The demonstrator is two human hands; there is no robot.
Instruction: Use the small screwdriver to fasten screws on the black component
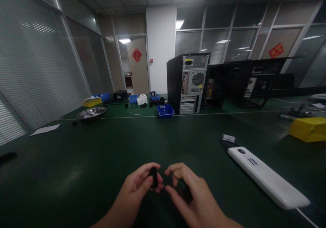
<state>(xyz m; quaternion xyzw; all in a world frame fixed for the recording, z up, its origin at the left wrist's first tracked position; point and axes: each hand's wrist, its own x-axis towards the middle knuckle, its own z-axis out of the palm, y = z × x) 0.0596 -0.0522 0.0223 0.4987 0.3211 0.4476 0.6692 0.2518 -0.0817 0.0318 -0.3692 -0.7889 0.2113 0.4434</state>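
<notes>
Over the near middle of the green table (142, 143), my left hand (137, 183) pinches a small black block-like piece (154, 177) between thumb and fingers. Its exact kind is too small and dark to make out. Just to the right, a short gap away, is my right hand (196, 194). Its thumb and index fingertip are apart, while the other fingers curl around a dark object (185, 191) against the palm. Most of that object is hidden by the hand, so its kind does not show.
A white power strip (267, 177) marked 18 lies at the right. Farther back stand a computer tower (195, 85), a blue tray (165, 110), a metal dish (91, 113) and several small parts. A yellow bin (309, 129) sits at the right edge; paper (45, 129) lies left.
</notes>
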